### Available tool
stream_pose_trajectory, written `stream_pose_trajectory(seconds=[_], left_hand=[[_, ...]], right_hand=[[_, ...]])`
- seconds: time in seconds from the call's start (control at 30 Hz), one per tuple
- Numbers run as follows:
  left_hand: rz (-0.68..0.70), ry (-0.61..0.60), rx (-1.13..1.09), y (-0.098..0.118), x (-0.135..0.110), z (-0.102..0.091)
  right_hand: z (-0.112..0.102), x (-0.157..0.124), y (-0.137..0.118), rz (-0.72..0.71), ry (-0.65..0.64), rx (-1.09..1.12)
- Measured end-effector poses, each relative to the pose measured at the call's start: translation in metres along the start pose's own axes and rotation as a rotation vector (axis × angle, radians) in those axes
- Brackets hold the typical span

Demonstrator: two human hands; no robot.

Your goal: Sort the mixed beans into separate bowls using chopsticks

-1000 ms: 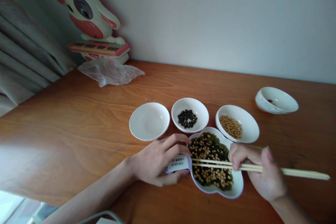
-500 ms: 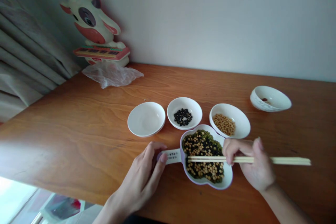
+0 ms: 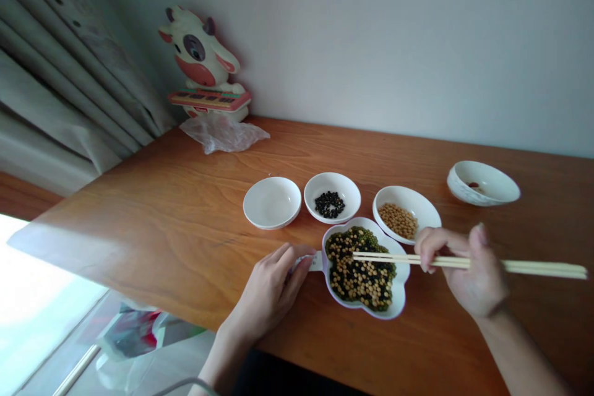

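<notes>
Head view: a brown wooden table [image 3: 153, 210] spreads below a pale wall [image 3: 394, 43]. At its far left stands a cream-and-pink plastic cow toy with a keyboard [image 3: 202, 71]. The left hand [image 3: 269, 288] is closed, fingers and thumb around the handle of a white, lilac-rimmed lobed dish [image 3: 400, 281] on the table. The right hand [image 3: 477, 284] has its fingers curled around two pale wooden chopsticks [image 3: 538, 268], tips close together over small mixed beans [image 3: 362, 284] in the dish; whether they touch is unclear. Just beyond, round white bowls hold tan beans [image 3: 396, 221] and black beans [image 3: 325, 204].
</notes>
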State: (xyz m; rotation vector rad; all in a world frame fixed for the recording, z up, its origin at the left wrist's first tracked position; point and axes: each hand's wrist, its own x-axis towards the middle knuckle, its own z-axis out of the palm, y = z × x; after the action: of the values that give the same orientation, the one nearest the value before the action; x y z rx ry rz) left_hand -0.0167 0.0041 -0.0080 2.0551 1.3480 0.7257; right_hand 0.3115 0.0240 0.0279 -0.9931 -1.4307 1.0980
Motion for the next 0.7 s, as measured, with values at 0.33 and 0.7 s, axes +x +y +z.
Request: stream_pose_trajectory(seconds=[0.33,0.7], left_hand=[[0.091,0.090,0.029,0.002,-0.001,0.004],[-0.017,0.104,-0.025,0.004,-0.002,-0.002]], right_hand=[[0.003,0.026,-0.004,0.011,-0.155,-0.121],[-0.014,-0.004,0.006,0.046,-0.248,-0.196]])
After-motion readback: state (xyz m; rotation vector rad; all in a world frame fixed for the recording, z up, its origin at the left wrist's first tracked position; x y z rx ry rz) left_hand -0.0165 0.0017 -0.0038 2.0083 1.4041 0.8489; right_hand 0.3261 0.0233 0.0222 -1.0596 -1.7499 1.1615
